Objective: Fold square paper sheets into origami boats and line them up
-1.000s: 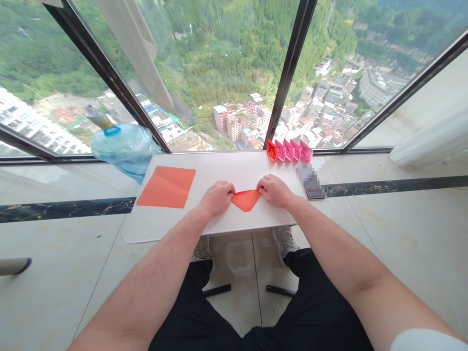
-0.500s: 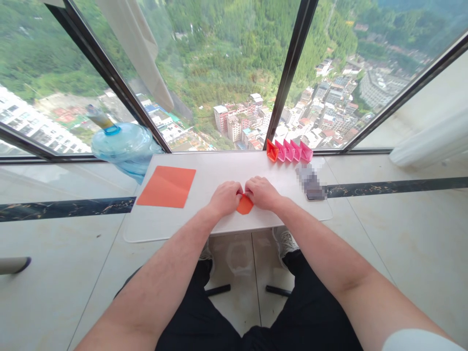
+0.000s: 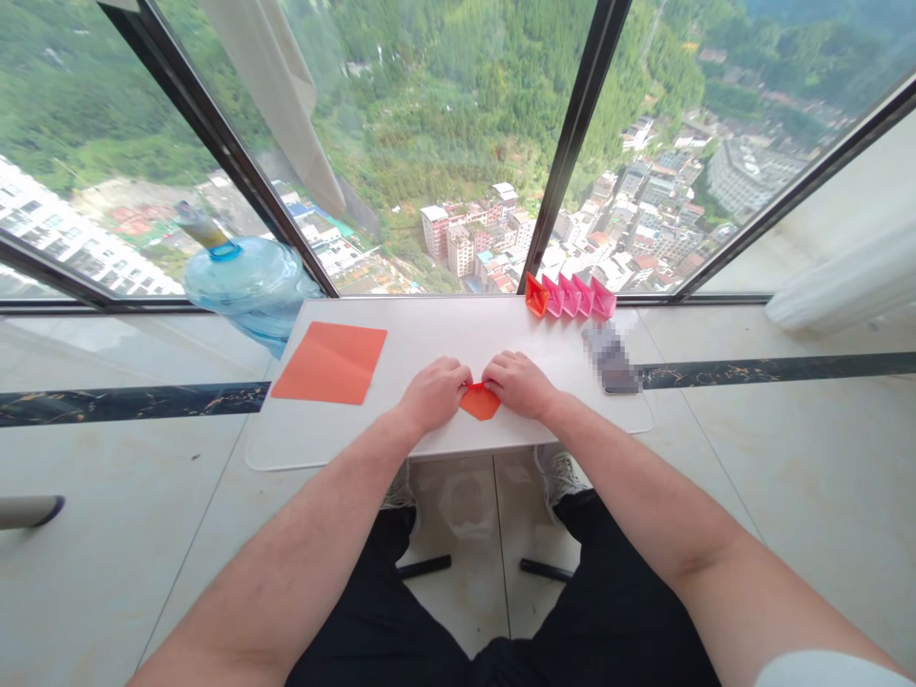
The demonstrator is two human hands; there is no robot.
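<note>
A small folded piece of orange paper [image 3: 480,403] lies on the white table [image 3: 429,329] near its front edge. My left hand [image 3: 438,389] pinches the paper's upper left corner, fingers closed. On the upper right corner, my right hand [image 3: 521,382] grips it the same way. A darker orange-red folded strip shows along the top between the two hands. The fingertips partly hide the corners. To the left lies a flat sheet of orange paper [image 3: 330,363] with faint creases.
Several folded paper boats, pink ones [image 3: 576,297] and an orange one [image 3: 536,297], stand in a row at the back right. A blurred dark object [image 3: 615,363] lies at the right edge. A large blue water bottle [image 3: 247,281] stands behind the table's left corner, by the windows.
My hands have moved slightly apart along the paper's top edge. More of that edge shows between them, with a folded strip now visible. The view has shifted a little.
</note>
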